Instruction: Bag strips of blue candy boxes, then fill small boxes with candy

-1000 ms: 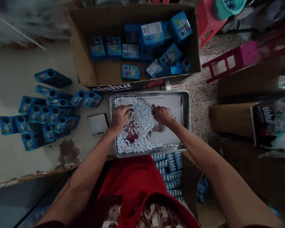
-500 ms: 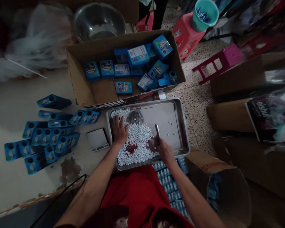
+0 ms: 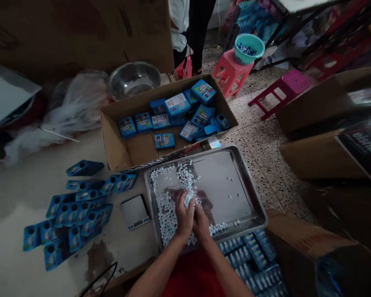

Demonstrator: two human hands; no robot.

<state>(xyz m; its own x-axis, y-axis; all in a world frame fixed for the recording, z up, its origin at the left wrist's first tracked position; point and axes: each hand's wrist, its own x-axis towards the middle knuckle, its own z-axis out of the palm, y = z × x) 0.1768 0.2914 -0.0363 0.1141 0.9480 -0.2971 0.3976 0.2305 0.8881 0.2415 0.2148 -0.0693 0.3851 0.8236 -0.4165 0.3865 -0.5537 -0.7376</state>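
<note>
Small pale blue and white candies (image 3: pixel 168 220) lie in a shallow metal tray (image 3: pixel 250 189), massed on its left side with a strip reaching to the far rim. My left hand (image 3: pixel 184 216) is cupped at the middle of the tray, fingers bent against a heap of candies. Right beside it, my right hand (image 3: pixel 202 225) is closed, its fingers curled toward the left hand. The slim metal tool that it gripped earlier is largely hidden; only something dark shows between the hands. A digital scale (image 3: pixel 134 211) lies left of the tray.
A cardboard box (image 3: pixel 114 148) with several blue candy boxes (image 3: pixel 164 141) stands beyond the tray. More blue boxes (image 3: pixel 71 214) with round holes stand on the table at left. A metal bowl (image 3: pixel 134 76), stools (image 3: pixel 233 72) and a person's white sleeve (image 3: pixel 178 24) are farther back.
Both hands have come together at mid-tray, the left from the upper left, the right leftward. Candies are gathered leftward and between the hands. The view has tilted up.
</note>
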